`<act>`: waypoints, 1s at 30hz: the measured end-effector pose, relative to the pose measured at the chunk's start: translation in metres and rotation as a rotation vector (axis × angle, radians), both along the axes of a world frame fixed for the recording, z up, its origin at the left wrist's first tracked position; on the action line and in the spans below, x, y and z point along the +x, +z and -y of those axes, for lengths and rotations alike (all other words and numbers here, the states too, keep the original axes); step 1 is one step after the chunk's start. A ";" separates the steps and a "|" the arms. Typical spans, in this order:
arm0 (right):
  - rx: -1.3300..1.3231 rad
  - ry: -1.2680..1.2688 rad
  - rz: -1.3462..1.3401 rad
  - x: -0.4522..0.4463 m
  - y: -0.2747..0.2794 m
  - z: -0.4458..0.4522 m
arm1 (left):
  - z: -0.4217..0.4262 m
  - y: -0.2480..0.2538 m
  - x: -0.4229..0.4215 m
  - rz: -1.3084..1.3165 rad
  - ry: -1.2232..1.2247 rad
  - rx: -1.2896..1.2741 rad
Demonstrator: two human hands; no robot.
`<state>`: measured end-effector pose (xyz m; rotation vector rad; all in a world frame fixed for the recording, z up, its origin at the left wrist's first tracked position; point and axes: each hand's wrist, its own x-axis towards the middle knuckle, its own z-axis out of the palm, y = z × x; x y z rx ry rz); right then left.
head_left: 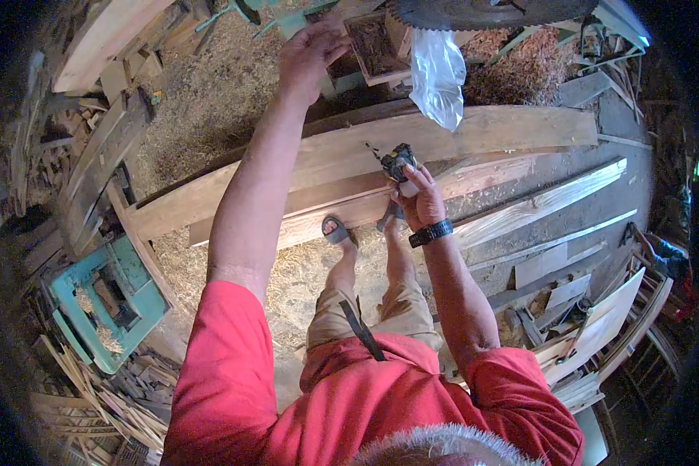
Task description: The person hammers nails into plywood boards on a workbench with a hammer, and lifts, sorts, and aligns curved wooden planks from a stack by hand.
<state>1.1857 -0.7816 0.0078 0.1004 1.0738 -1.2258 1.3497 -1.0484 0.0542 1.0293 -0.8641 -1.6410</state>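
Observation:
My right hand (421, 197), with a black watch on its wrist, is closed around a small dark tool (397, 161) with yellow marks. A thin prong sticks out of the tool toward the upper left, and its exact kind is unclear. Stretched far forward, my left hand (315, 56) has its fingers loosely apart and slightly blurred. It is beside an open wooden box (377, 48) near a green machine frame (291, 17); whether the fingertips touch the box I cannot tell. Below the tool, a long curved timber plank (512, 128) lies across the floor in front of my feet.
A large toothed saw blade (497, 14) is at the top, with a clear plastic bag (438, 78) hanging beneath it. Straight boards (551, 198) lie on the right. A green metal machine (144, 299) stands at the left. Sawdust (210, 85) and wood scraps cover the floor.

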 end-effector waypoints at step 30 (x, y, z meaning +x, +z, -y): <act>0.014 -0.003 0.008 0.003 0.003 -0.010 | 0.035 0.046 -0.020 1.195 -0.360 -0.615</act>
